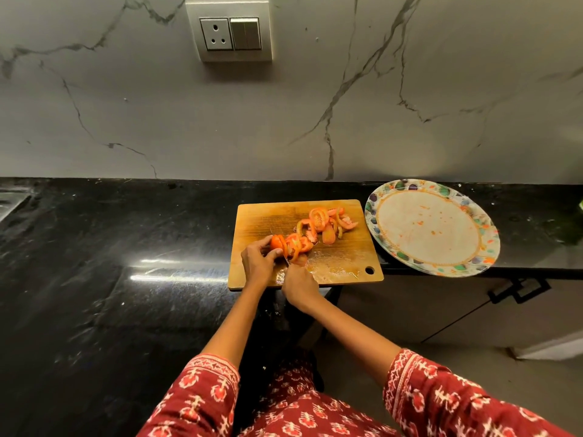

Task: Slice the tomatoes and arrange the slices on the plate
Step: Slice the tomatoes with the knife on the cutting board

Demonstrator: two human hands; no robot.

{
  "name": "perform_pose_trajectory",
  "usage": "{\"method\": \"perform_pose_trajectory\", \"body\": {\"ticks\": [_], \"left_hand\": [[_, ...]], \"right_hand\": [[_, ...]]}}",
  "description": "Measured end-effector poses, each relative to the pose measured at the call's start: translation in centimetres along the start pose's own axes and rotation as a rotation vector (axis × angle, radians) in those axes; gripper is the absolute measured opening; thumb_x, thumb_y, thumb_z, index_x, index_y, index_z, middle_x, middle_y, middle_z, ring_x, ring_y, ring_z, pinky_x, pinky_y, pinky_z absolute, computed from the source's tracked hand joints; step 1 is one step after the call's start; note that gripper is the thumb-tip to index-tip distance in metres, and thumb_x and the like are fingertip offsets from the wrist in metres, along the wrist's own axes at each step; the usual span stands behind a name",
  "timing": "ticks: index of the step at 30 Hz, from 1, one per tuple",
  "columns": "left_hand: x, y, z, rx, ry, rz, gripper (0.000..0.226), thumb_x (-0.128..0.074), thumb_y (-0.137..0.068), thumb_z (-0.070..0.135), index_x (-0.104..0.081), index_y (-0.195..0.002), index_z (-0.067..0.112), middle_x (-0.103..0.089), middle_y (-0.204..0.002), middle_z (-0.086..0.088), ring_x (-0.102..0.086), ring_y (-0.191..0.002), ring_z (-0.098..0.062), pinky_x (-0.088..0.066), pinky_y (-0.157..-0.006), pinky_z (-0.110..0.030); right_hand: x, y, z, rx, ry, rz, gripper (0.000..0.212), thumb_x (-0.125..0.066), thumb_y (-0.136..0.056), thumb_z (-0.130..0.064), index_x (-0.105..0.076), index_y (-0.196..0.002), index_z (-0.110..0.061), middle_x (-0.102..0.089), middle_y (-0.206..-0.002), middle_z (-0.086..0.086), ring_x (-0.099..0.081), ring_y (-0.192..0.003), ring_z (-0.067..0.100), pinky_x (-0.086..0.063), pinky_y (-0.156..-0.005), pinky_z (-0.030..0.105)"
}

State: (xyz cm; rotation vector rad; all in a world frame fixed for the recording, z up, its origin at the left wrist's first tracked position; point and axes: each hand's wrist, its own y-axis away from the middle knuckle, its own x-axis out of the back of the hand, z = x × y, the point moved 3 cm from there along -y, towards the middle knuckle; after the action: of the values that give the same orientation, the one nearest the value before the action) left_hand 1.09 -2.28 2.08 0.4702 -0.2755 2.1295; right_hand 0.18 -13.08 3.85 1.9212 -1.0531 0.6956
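A wooden cutting board (262, 222) lies on the black counter. My left hand (257, 261) pinches the uncut end of a tomato (276, 242) near the board's front left. Fresh slices (298, 242) lean against it on the right. My right hand (299, 287) grips a knife (285, 259) whose blade stands in the tomato between end piece and slices; the handle is hidden in my fist. A pile of slices (328, 222) lies at the board's back right. The floral-rimmed plate (487, 244) to the right of the board holds only juice spots.
The black counter (126, 247) stretches to the left, with a sink edge (12, 200) at far left. A marble wall with a socket and switch panel (230, 34) rises behind. The plate overhangs the counter's front edge above a cabinet handle (517, 290).
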Motion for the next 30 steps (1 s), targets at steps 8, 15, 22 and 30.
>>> {"method": "perform_pose_trajectory", "body": {"ticks": [8, 15, 22, 30], "left_hand": [[0.5, -0.8, 0.1, 0.013, -0.018, -0.005, 0.032, -0.068, -0.079, 0.003, -0.064, -0.111, -0.001, -0.067, -0.107, -0.014, -0.060, -0.098, -0.017, -0.047, -0.087, -0.026], [1.0, -2.0, -0.6, 0.066, -0.009, -0.081, 0.037, -0.066, -0.083, 0.006, -0.060, -0.119, 0.001, -0.065, -0.113, -0.013, -0.062, -0.106, -0.027, -0.049, -0.094, -0.039], [1.2, -2.1, -0.3, 0.013, -0.020, -0.217, 0.046, -0.062, -0.083, -0.001, -0.051, -0.128, 0.000, -0.055, -0.129, -0.015, -0.056, -0.114, -0.029, -0.048, -0.094, -0.032], [1.1, -1.6, -0.9, -0.021, -0.016, -0.164, 0.047, -0.067, -0.079, -0.003, -0.055, -0.124, 0.002, -0.059, -0.124, -0.014, -0.058, -0.112, -0.025, -0.049, -0.095, -0.036]], "right_hand": [[-0.6, 1.3, 1.8, 0.071, 0.125, 0.009, 0.021, -0.040, -0.096, -0.002, -0.051, -0.113, 0.002, -0.058, -0.115, 0.018, -0.056, -0.108, 0.033, -0.041, -0.073, 0.034], [-0.7, 2.4, 2.6, 0.076, 0.156, -0.006, 0.022, -0.037, -0.097, -0.004, -0.050, -0.113, 0.002, -0.060, -0.112, 0.017, -0.059, -0.102, 0.034, -0.040, -0.069, 0.037], [0.0, 2.3, 2.8, 0.052, 0.073, -0.012, 0.019, -0.038, -0.096, -0.008, -0.056, -0.100, -0.003, -0.062, -0.102, 0.014, -0.058, -0.101, 0.034, -0.038, -0.068, 0.032], [0.6, 1.4, 1.1, 0.046, 0.000, 0.071, 0.020, -0.040, -0.097, -0.010, -0.057, -0.102, -0.001, -0.062, -0.106, 0.016, -0.059, -0.100, 0.035, -0.036, -0.067, 0.032]]}}
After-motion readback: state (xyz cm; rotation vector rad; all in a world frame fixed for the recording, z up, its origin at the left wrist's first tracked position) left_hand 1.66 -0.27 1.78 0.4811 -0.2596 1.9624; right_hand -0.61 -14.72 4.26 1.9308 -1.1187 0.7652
